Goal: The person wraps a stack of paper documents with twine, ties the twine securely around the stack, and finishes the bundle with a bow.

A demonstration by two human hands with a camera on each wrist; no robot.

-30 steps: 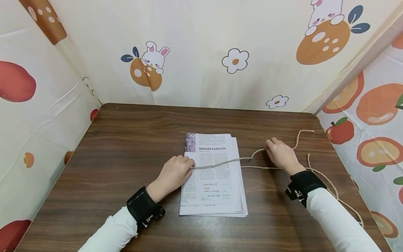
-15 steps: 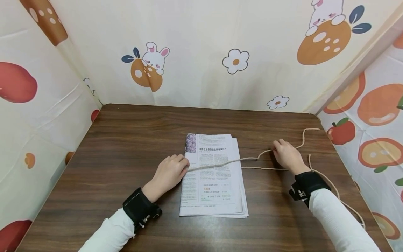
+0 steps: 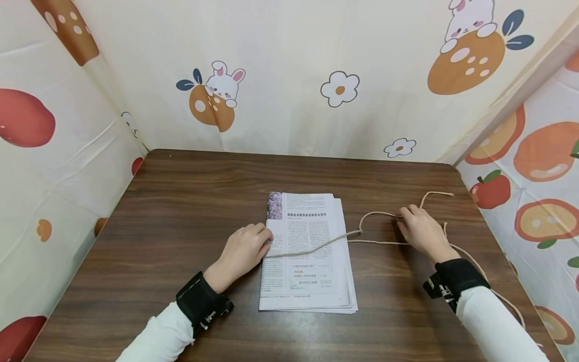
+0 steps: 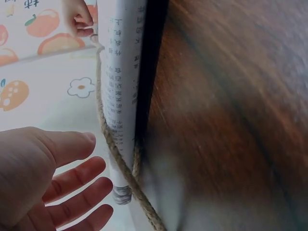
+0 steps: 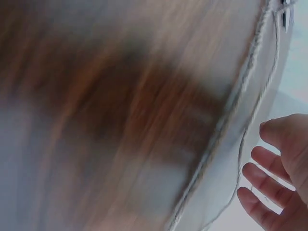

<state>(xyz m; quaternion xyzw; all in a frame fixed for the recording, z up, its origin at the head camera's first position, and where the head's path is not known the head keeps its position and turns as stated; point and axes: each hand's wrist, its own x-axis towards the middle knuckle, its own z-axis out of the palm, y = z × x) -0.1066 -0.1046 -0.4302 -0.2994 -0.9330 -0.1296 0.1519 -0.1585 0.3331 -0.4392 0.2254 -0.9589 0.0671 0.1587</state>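
Note:
A folded newspaper (image 3: 312, 301) lies on the table with a thin beige rope (image 3: 312, 251) slanting across its top. Another strand of rope (image 3: 377, 242) leaves its right edge. At the newspaper's left edge is my left hand (image 3: 244, 249); in the left wrist view its thumb and fingers are spread apart beside the rope (image 4: 110, 142), with nothing gripped. To the right of the newspaper, my right hand (image 3: 422, 234) hovers over the loose curve of rope. The right wrist view shows its fingers (image 5: 269, 185) relaxed and parted, the rope (image 5: 231, 115) passing beyond them.
The brown wooden table (image 3: 194, 186) meets a printed cloth wall (image 3: 280, 100) at the back, with more printed cloth on both sides. One rope end (image 3: 441, 193) lies at the back right, and more rope (image 3: 506, 304) runs beside the right forearm.
My right hand has moved right and slightly nearer, and the rope has slackened into a curve beside it. Left hand moved slightly left off the newspaper; the strand on top now lies lower.

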